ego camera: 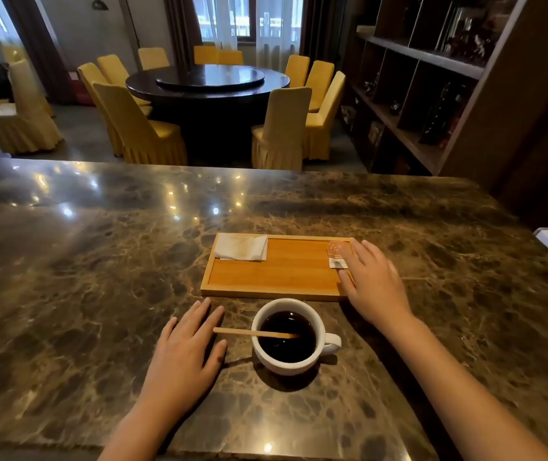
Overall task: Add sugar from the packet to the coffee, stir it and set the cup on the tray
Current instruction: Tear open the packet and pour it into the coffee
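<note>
A white cup (312,364) of black coffee stands on the marble counter, handle to the right. A wooden stir stick (249,332) rests across its left rim, one end in the coffee. Just behind it lies a wooden tray (285,271). A small sugar packet (335,256) lies at the tray's right end. My right hand (374,281) is spread flat over the tray's right edge, fingertips touching the packet. My left hand (187,347) lies flat on the counter left of the cup, fingers apart, close to the stick's free end.
A folded white napkin (241,247) lies in the tray's far left corner. The marble counter (83,277) stretches wide to the left. Beyond it stand a round dark table (207,83) with yellow chairs and a dark shelf unit (432,78) at right.
</note>
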Action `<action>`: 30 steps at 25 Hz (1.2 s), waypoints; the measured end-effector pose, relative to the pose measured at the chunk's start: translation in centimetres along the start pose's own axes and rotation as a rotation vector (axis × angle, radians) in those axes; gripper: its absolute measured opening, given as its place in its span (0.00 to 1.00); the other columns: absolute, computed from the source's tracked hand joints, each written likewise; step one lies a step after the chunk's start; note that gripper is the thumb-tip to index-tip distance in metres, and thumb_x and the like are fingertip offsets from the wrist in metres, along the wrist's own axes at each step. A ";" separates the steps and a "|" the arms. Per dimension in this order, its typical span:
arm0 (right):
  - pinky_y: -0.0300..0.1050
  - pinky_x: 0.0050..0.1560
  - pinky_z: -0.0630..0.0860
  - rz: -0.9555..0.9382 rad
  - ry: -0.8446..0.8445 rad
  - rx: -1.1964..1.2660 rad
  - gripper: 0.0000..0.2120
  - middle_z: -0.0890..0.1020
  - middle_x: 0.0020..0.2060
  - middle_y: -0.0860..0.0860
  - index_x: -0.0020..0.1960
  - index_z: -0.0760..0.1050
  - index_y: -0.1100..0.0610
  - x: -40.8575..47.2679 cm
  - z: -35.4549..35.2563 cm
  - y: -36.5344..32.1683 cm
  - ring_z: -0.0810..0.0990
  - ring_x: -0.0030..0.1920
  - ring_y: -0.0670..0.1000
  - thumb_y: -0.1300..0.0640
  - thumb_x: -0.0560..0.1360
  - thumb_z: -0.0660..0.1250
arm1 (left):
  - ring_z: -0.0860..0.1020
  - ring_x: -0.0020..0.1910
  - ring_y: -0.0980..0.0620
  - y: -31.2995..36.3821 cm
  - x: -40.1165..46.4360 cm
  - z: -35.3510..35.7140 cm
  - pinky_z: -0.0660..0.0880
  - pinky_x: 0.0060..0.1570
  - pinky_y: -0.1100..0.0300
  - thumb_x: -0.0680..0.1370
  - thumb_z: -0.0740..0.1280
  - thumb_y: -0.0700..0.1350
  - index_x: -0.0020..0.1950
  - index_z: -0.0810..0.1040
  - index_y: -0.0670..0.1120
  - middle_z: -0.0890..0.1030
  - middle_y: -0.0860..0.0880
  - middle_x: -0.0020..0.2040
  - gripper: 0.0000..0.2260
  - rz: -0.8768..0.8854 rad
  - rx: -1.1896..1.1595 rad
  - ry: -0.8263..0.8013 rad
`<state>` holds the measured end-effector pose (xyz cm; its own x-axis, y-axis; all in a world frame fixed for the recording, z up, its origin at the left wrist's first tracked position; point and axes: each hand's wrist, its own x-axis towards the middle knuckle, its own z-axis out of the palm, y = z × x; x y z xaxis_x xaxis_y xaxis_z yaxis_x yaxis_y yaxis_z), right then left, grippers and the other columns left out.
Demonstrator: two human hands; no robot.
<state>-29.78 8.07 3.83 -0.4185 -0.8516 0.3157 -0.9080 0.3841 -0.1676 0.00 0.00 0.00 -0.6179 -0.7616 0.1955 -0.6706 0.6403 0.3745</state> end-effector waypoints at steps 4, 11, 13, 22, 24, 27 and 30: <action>0.57 0.68 0.62 0.026 -0.067 0.009 0.18 0.72 0.68 0.52 0.68 0.67 0.53 1.7 1.4 -0.2 0.65 0.70 0.54 0.51 0.79 0.58 | 0.45 0.70 0.61 -0.3 0.2 0.1 0.42 0.70 0.54 0.77 0.56 0.55 0.71 0.57 0.55 0.56 0.53 0.75 0.23 -0.010 0.059 -0.003; 0.55 0.61 0.66 0.156 0.024 0.158 0.07 0.81 0.52 0.51 0.49 0.79 0.52 2.5 1.7 -0.1 0.74 0.57 0.53 0.52 0.73 0.68 | 0.47 0.71 0.59 -0.2 0.2 0.2 0.44 0.71 0.53 0.77 0.57 0.54 0.71 0.59 0.55 0.57 0.52 0.74 0.23 0.005 0.014 0.018; 0.56 0.61 0.66 0.252 0.022 0.170 0.13 0.78 0.55 0.53 0.53 0.77 0.53 2.3 1.7 0.1 0.72 0.59 0.55 0.49 0.71 0.70 | 0.47 0.71 0.59 -0.2 0.2 0.2 0.44 0.71 0.52 0.77 0.58 0.54 0.71 0.59 0.55 0.57 0.52 0.74 0.23 0.006 0.009 0.013; 0.56 0.60 0.67 0.397 -0.081 0.118 0.24 0.75 0.59 0.55 0.57 0.76 0.55 2.1 1.0 0.6 0.68 0.62 0.57 0.41 0.68 0.70 | 0.50 0.73 0.56 -0.1 0.2 0.2 0.45 0.72 0.50 0.77 0.57 0.54 0.71 0.59 0.55 0.57 0.52 0.74 0.22 0.001 -0.001 0.012; 0.55 0.58 0.67 0.383 -0.077 0.104 0.20 0.76 0.56 0.54 0.53 0.77 0.55 1.9 0.9 0.3 0.69 0.59 0.56 0.42 0.69 0.71 | 0.50 0.72 0.56 -0.2 0.2 0.2 0.45 0.72 0.50 0.77 0.57 0.54 0.71 0.59 0.55 0.57 0.52 0.74 0.22 0.002 -0.005 0.014; 0.45 0.41 0.71 0.316 -0.016 0.263 0.10 0.81 0.44 0.53 0.42 0.74 0.54 1.3 0.5 -0.1 0.76 0.42 0.50 0.49 0.71 0.71 | 0.48 0.72 0.58 -0.3 0.3 0.2 0.44 0.72 0.51 0.77 0.56 0.55 0.71 0.58 0.55 0.57 0.52 0.74 0.23 0.005 -0.005 0.015; 0.38 0.29 0.67 0.355 0.009 0.500 0.06 0.81 0.36 0.52 0.40 0.73 0.55 0.9 -0.2 -0.3 0.76 0.31 0.46 0.55 0.73 0.69 | 0.49 0.72 0.58 -0.3 0.2 0.3 0.45 0.72 0.51 0.77 0.57 0.55 0.71 0.58 0.55 0.57 0.52 0.74 0.22 0.010 -0.002 0.024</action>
<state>-29.93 7.30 4.36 -0.6956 -0.6985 0.1682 -0.5940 0.4274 -0.6815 -0.03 -0.37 -0.34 -0.6144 -0.7576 0.2203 -0.6639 0.6473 0.3744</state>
